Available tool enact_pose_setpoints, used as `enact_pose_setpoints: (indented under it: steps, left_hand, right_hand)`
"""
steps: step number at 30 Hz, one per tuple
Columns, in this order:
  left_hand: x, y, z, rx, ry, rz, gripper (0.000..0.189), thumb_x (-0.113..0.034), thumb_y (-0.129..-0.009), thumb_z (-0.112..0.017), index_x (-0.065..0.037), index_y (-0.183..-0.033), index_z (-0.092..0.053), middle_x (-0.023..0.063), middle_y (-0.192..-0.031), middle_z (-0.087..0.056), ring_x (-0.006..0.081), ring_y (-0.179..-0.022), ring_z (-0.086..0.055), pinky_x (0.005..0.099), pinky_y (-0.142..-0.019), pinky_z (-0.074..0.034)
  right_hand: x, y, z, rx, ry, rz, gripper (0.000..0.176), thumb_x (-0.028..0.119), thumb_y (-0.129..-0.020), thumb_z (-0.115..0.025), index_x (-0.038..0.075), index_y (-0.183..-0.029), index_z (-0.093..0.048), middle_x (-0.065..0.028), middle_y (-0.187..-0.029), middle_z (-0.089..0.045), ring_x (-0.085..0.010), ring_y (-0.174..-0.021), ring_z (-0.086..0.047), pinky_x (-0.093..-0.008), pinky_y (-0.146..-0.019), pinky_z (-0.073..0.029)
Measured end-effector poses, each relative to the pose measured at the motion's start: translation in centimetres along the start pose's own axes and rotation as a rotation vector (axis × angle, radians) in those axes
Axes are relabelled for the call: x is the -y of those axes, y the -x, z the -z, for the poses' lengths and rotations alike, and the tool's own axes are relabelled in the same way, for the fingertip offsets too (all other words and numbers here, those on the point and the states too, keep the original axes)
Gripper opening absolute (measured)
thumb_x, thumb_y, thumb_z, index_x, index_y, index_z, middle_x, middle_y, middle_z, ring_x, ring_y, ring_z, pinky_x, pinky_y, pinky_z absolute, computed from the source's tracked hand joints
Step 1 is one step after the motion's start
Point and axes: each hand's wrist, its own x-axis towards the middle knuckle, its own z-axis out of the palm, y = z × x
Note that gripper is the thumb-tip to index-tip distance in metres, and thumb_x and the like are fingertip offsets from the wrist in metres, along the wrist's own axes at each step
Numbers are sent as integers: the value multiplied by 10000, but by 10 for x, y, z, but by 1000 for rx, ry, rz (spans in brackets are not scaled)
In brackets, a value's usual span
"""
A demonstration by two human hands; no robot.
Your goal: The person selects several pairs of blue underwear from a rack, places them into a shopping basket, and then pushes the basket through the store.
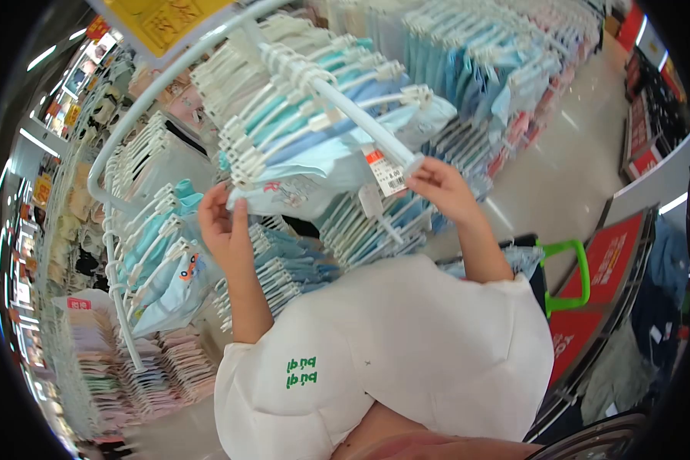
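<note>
My left hand (226,226) pinches the near edge of a pair of pale blue children's underpants (291,190) between thumb and fingers. The garment hangs on a white clip hanger and has a small printed picture on its front. On the right, my right hand (441,188) has thumb and finger closed on a white price tag (389,173) with an orange-red top and a barcode. This tag hangs beside the end of a white rack arm (360,115). Behind the pale pair, more blue and aqua underpants (314,138) hang close together along that arm.
A second rack arm (115,268) with aqua garments stands to the left. Lower rows of hangers (284,261) run beneath my hands. A yellow sign (165,23) tops the rack. To the right are a green cart handle (579,276) and red display panels (609,257).
</note>
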Motion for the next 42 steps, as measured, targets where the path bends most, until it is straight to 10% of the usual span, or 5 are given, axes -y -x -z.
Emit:
enact_pose_setpoints:
  steps: [11,16,27,34,42]
  left_hand:
    - [-4,-8,-8,19,-66,-11,251,-35,-730,-628,-8,-970,-559,57,-878,-590,121,-796,-558,253,-733,-435]
    - [-10,-9,-6,90,-178,-56,237,-64,-721,-653,9,-936,-586,62,-803,-613,110,-722,-562,236,-678,-441]
    - [-37,2,4,267,-191,-87,210,-109,-688,-687,-16,-867,-631,91,-770,-630,157,-662,-597,250,-613,-458]
    - [-34,17,1,515,-190,-558,222,-111,-637,-700,-75,-848,-640,68,-724,-623,223,-614,-582,304,-530,-425]
    - [-44,43,-15,622,-46,-600,235,-88,-656,-676,-64,-885,-630,66,-779,-629,222,-665,-588,318,-567,-440]
  right_hand:
    - [21,-62,44,-494,705,482,300,10,-767,-560,15,-1065,-521,-93,-1083,-525,-166,-992,-502,-275,-840,-393]
    - [30,-95,47,-389,875,485,376,151,-779,-599,5,-1113,-504,-118,-1070,-532,-205,-998,-507,-301,-871,-375]
    - [44,-58,1,-595,749,324,442,160,-818,-563,-29,-1191,-417,-126,-1102,-523,-168,-978,-504,-267,-850,-378]
    - [64,-19,-13,-708,306,520,330,174,-913,-370,7,-1197,-355,-146,-1112,-476,-231,-961,-538,-319,-865,-389]
    - [90,20,-28,-865,110,776,203,162,-897,-414,27,-1049,-410,-90,-901,-485,-153,-789,-501,-301,-755,-413]
